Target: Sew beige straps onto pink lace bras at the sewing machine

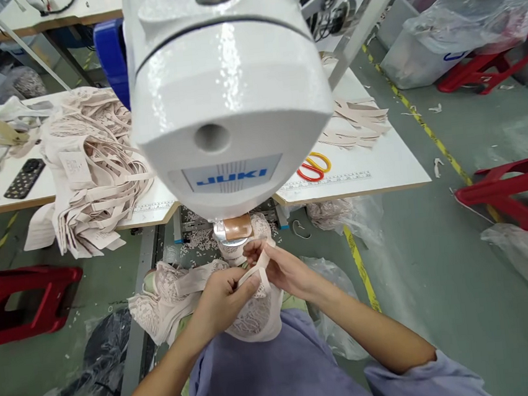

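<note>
A cream lace bra (254,320) hangs over my lap, below the sewing machine head (231,101). My left hand (224,298) pinches the bra's edge, where a narrow strap (262,265) loops up. My right hand (283,269) has its thumb and fingers closed on the upper part of that strap. Both hands are close together, just in front of the machine's metal sewing end (232,231). More lace cloth lies under that end and touches my work. To the left of my left hand are other lace bra parts (180,293); where they join is hidden.
A heap of cream straps (93,164) hangs over the left table edge near a phone (25,178). Scissors (314,167) and cut strips (357,120) lie on the right tabletop (395,160). Red stools (520,192) and plastic bins (422,46) stand on the floor.
</note>
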The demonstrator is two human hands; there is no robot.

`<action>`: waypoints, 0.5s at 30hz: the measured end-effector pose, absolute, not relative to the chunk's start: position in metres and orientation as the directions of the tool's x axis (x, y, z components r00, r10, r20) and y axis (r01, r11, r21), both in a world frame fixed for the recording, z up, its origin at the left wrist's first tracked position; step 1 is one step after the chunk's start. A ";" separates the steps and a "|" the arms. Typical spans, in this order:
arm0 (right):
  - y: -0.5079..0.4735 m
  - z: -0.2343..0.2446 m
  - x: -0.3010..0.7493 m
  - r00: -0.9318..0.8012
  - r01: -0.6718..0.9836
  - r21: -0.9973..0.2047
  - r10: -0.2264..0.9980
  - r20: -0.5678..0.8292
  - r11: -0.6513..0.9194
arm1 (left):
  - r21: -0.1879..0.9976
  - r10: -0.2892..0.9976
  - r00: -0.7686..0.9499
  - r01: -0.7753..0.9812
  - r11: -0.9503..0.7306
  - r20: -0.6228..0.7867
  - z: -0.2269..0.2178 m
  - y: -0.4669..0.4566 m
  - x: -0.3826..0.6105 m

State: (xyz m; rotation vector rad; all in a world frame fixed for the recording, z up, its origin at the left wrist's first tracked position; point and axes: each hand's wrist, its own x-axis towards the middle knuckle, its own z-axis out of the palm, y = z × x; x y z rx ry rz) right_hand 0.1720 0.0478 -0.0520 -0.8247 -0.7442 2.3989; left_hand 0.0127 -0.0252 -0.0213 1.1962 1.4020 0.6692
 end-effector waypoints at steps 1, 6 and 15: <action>0.048 -0.054 0.176 -0.710 -0.205 -0.628 0.556 -0.433 -0.751 | 0.902 0.917 0.141 0.289 0.321 -0.372 -0.019 -0.025 0.013; 0.061 -0.066 0.193 -0.521 -0.230 -0.647 0.654 -0.549 -0.727 | 0.904 0.927 0.120 0.296 0.309 -0.356 -0.013 -0.027 0.013; 0.073 -0.024 0.203 -0.741 0.038 -0.890 0.584 -0.329 -0.454 | 0.830 0.971 -0.008 0.519 0.207 -0.237 -0.007 -0.026 0.009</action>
